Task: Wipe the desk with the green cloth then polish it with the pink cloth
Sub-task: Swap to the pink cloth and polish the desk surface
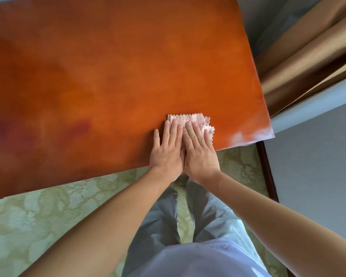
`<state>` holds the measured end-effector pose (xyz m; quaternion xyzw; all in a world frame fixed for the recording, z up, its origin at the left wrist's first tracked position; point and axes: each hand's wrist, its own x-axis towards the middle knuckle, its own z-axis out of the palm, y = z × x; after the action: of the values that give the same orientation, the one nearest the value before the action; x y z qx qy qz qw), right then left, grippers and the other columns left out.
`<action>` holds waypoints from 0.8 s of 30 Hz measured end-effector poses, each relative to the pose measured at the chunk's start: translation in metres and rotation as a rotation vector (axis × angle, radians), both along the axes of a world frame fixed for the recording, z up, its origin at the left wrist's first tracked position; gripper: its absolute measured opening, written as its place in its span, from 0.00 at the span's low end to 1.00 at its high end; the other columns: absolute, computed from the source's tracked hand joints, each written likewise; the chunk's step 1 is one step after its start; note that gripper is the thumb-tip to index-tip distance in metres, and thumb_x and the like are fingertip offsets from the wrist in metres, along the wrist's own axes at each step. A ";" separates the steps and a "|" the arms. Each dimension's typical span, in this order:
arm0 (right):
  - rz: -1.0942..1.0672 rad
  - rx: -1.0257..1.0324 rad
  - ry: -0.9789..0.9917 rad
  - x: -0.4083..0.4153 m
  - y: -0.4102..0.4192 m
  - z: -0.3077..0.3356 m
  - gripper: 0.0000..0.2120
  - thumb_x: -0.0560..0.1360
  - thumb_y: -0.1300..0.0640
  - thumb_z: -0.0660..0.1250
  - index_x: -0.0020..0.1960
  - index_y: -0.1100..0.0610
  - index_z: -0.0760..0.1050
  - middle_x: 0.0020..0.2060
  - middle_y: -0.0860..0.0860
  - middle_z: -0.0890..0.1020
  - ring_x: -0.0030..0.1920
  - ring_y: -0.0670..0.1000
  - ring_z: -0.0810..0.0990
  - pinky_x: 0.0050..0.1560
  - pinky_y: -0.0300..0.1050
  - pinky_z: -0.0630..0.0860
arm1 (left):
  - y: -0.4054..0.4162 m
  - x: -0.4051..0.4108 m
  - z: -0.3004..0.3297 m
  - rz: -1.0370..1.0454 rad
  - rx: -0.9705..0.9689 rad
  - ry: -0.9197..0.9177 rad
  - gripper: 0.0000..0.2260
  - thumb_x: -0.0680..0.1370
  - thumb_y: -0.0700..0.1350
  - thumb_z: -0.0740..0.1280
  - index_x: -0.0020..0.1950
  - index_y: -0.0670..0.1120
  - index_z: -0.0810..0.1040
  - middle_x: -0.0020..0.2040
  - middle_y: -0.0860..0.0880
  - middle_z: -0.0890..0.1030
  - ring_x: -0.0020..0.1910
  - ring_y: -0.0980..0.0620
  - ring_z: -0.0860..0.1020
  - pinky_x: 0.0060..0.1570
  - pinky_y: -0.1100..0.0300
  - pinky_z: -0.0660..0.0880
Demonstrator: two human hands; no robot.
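nearest the camera is the person's own body: a pale lilac shirt [204,260] at the bottom edge and light grey-blue trousers [208,220] below it, standing on a pale green floral carpet [38,220]. two bare forearms reach forward from the lower corners and meet at the near edge of the tabletop [108,76], a glossy orange-brown wooden surface that fills most of the view and runs tilted from lower left to upper right.

the left hand [168,150] and the right hand [200,150] lie side by side, touching along their inner edges, both flat with fingers straight and pointing away from the body. neither is clenched or grasping; they press palm down on the pink cloth [190,119]. the cloth is folded small, with a zigzag-cut edge, and sits on the tabletop close to its near edge, towards the right-hand end. only its far and right parts show beyond the fingertips; the rest is hidden under the hands.

a whitish glare lies on the near right corner of the tabletop [254,134]. right of the tabletop hang brown-gold curtains [308,56], with a pale wall or floor surface below them and a dark wooden strip [268,172] running along the carpet's right side.
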<state>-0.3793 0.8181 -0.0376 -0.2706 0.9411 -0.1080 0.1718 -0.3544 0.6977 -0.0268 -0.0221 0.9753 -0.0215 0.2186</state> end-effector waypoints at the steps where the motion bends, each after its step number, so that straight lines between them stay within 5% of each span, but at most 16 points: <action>1: 0.028 0.008 -0.008 0.002 -0.005 0.000 0.32 0.82 0.49 0.39 0.82 0.60 0.48 0.82 0.57 0.49 0.82 0.57 0.41 0.81 0.58 0.39 | -0.004 0.005 0.000 0.018 -0.013 -0.003 0.29 0.86 0.54 0.39 0.79 0.41 0.28 0.80 0.41 0.30 0.80 0.41 0.32 0.79 0.40 0.41; 11: 0.195 0.079 -0.026 -0.016 0.023 -0.003 0.30 0.84 0.49 0.40 0.83 0.58 0.39 0.82 0.54 0.40 0.81 0.54 0.34 0.80 0.55 0.36 | 0.028 0.007 -0.005 0.152 -0.025 0.014 0.32 0.86 0.55 0.42 0.79 0.39 0.30 0.81 0.39 0.32 0.80 0.40 0.34 0.79 0.41 0.45; 24: -0.038 0.007 -0.023 -0.075 0.181 0.004 0.29 0.86 0.52 0.51 0.83 0.58 0.46 0.82 0.54 0.47 0.82 0.53 0.41 0.81 0.56 0.43 | 0.180 -0.079 -0.003 -0.008 0.031 0.009 0.31 0.86 0.54 0.41 0.79 0.39 0.30 0.81 0.39 0.33 0.80 0.38 0.33 0.77 0.37 0.39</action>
<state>-0.4544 0.9990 -0.0332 -0.2509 0.9443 -0.1110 0.1815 -0.4338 0.8776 -0.0300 -0.0151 0.9767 -0.0072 0.2142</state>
